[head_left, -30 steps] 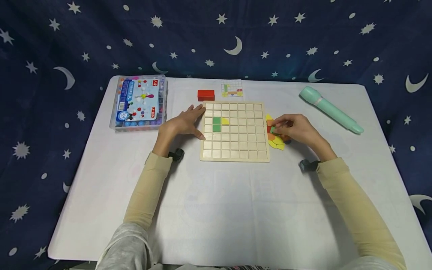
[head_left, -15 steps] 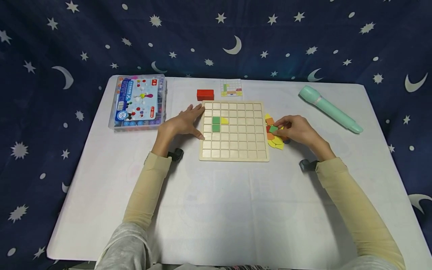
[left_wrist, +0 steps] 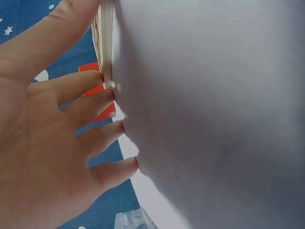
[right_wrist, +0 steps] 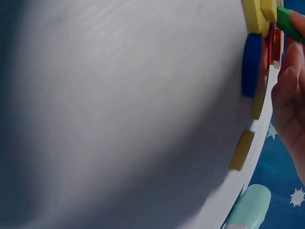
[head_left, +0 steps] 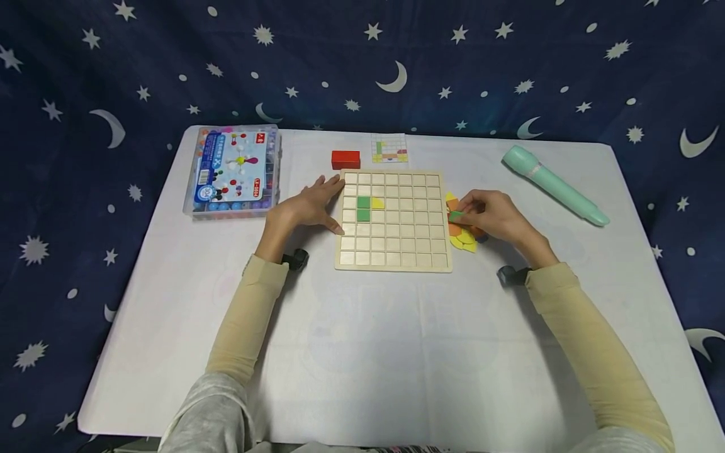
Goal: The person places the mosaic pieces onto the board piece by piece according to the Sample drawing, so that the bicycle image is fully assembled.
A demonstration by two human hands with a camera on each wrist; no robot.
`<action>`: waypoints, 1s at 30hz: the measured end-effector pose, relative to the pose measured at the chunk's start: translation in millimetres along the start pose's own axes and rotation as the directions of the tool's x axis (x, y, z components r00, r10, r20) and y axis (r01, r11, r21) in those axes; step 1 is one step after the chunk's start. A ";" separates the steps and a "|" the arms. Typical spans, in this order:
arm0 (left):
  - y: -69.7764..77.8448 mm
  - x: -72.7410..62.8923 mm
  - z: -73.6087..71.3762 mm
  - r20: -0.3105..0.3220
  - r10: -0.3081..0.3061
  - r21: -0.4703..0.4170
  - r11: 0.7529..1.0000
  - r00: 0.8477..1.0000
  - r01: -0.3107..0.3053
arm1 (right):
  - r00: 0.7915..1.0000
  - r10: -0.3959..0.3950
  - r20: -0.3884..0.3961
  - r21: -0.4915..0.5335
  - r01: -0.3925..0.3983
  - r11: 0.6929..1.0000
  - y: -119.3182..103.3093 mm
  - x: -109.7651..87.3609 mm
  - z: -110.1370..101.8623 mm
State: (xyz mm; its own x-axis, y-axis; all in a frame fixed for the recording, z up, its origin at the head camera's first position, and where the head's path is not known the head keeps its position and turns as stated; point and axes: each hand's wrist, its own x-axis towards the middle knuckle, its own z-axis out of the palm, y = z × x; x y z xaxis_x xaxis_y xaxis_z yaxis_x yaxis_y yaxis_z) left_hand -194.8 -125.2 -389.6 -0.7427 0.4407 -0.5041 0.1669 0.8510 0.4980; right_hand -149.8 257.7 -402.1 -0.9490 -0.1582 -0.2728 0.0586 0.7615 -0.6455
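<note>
green tile (head_left: 455, 216) pinched beside grid board (head_left: 394, 221)
head: right hand (head_left: 495, 217) holds tile at loose pile (head_left: 464, 237), just right of board; picking step, by the look. left wrist: left hand (left_wrist: 52, 143) at board edge, fingers spread apart. right wrist: fingers clamped on tile; next move probably calls for a level carry to a square.

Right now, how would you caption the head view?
Left hand touches a wooden grid board; right hand pinches a green piece beside it.

Beige sleeves (head_left: 247, 319) meet mottled grey cloth (head_left: 212, 409) at the frame's lower left. Dark, rounded devices (head_left: 298, 258) jut out beside the cuffs (head_left: 552, 288).
</note>
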 end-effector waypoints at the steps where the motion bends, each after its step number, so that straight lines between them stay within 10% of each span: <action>1: 0.0 -0.4 0.1 -0.001 -0.001 -0.001 1.000 1.000 0.001 | 1.000 -0.002 -0.002 0.008 0.002 1.000 -1.8 0.1 0.7; 30: -1.8 2.0 1.3 -0.004 0.004 -0.006 1.000 1.000 -0.004 | 0.972 -0.158 0.175 0.313 0.098 0.945 -54.0 19.4 33.1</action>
State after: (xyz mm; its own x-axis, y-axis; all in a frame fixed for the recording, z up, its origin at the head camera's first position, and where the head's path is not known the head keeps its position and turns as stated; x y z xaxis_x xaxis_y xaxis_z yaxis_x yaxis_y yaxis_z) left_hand -195.7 -125.5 -392.4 -0.7449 0.4429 -0.4989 0.1663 0.8475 0.5041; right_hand -161.1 192.6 -396.2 -0.8772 -0.3843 -0.2878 0.0596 0.5076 -0.8596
